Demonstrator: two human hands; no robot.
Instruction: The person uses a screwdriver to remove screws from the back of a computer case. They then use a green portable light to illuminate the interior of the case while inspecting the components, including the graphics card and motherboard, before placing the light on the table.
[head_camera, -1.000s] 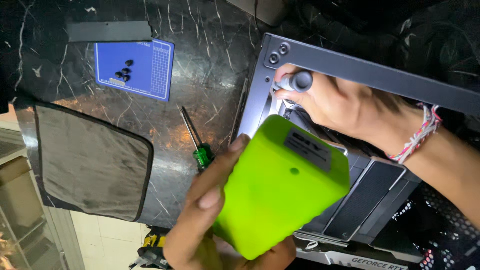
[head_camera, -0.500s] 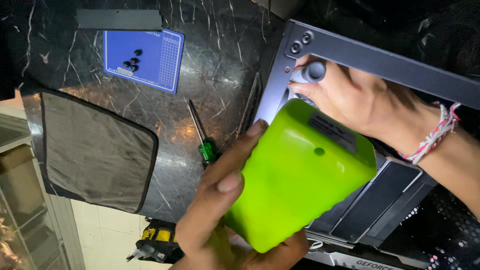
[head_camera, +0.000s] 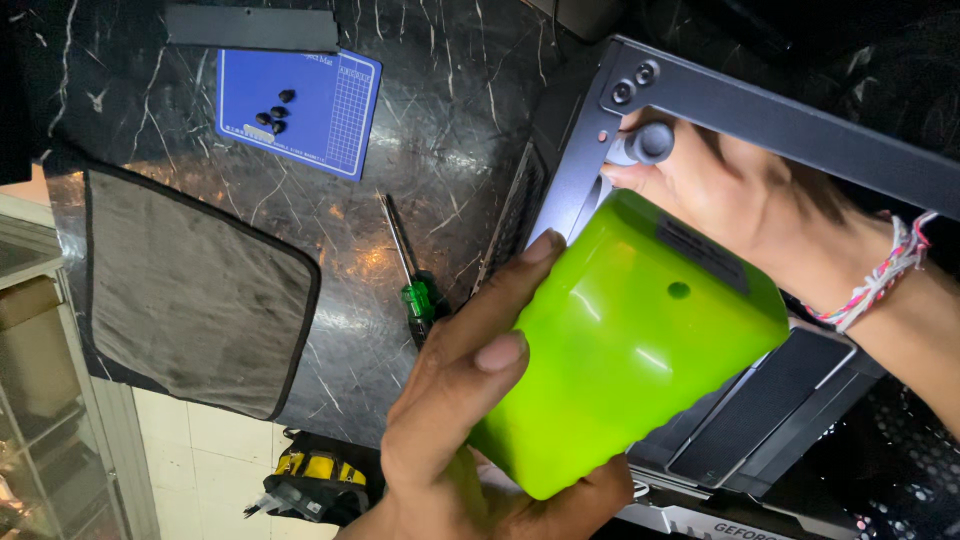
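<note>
Fingers of the left hand (head_camera: 470, 420) wrap the lime-green box (head_camera: 630, 340), held above the computer case (head_camera: 780, 110). Glossy, rigid plastic, probably light but slippery; best gripped across its flat sides. Right hand (head_camera: 740, 200) pinches a grey knob (head_camera: 645, 145), seemingly closed.

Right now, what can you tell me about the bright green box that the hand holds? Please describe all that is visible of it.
The bright green glossy plastic box has rounded edges and corners, a small dark hole on its upper face, and a dark rectangular label near the top edge. It is tilted, held in front of the grey metal computer case frame. The left hand grips it from the side and below, fingers pressed on its face. The right hand lies just behind its top edge.
</note>
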